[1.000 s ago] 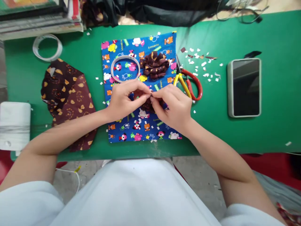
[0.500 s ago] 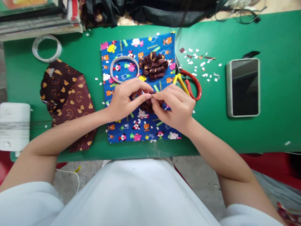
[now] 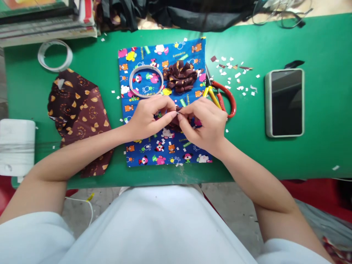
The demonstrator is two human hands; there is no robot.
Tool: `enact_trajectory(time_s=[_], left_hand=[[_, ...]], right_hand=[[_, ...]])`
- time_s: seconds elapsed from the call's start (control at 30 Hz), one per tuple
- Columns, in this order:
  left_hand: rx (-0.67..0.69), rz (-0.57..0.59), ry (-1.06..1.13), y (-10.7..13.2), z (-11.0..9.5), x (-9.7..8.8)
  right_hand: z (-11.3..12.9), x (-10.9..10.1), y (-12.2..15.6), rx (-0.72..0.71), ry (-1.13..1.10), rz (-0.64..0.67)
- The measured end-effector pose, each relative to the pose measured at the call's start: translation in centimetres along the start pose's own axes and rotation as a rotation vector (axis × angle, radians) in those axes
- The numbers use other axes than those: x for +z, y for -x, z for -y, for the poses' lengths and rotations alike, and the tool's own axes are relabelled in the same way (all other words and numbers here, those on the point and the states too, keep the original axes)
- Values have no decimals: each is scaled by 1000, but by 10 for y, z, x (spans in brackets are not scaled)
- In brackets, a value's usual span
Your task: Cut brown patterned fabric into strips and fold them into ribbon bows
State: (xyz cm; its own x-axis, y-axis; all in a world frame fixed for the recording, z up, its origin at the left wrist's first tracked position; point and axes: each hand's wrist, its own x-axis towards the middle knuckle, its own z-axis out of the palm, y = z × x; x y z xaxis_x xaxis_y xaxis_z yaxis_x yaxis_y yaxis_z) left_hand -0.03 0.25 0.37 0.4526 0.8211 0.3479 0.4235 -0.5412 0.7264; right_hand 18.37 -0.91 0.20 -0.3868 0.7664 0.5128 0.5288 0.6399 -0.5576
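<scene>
My left hand (image 3: 155, 114) and my right hand (image 3: 205, 119) meet over the blue cartoon-print sheet (image 3: 134, 152). Thumb and forefinger of each are pinched together, the tips nearly touching, around a tiny dark piece too small to name. Just beneath them lies a dark brown patterned fabric piece (image 3: 174, 125), mostly hidden by the fingers. A brown looped fabric flower (image 3: 180, 77) rests on the sheet beyond my hands. To its left lies a roll of white tape (image 3: 131, 82). Scissors (image 3: 232, 101) with red and yellow handles lie beside my right hand, partly covered by it.
Brown patterned fabric (image 3: 85, 121) lies under my left forearm, near a second tape roll (image 3: 40, 57) and a white box-like device (image 3: 17, 146). A phone (image 3: 287, 102) is at the right. White scraps (image 3: 237, 75) dot the green table (image 3: 324, 154). Books (image 3: 49, 31) are stacked back left.
My fingertips have shifted slightly, and the left forefinger is more bent. Both hands remain pinched at the same spot, and the things around them have not moved.
</scene>
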Motion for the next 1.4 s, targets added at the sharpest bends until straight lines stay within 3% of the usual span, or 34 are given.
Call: enact_trajectory(time_s=[0.47,0.9,1.4], left_hand=[[124,34,-166,3,3,5],[121,-43,-97,3,-1,6],[88,13,-50,2,0,3]], right_hand=[[-7,5,3,-156,231,36],[-6,11,5,-254,298,-54],[-3,6,4,-189,204,-40]])
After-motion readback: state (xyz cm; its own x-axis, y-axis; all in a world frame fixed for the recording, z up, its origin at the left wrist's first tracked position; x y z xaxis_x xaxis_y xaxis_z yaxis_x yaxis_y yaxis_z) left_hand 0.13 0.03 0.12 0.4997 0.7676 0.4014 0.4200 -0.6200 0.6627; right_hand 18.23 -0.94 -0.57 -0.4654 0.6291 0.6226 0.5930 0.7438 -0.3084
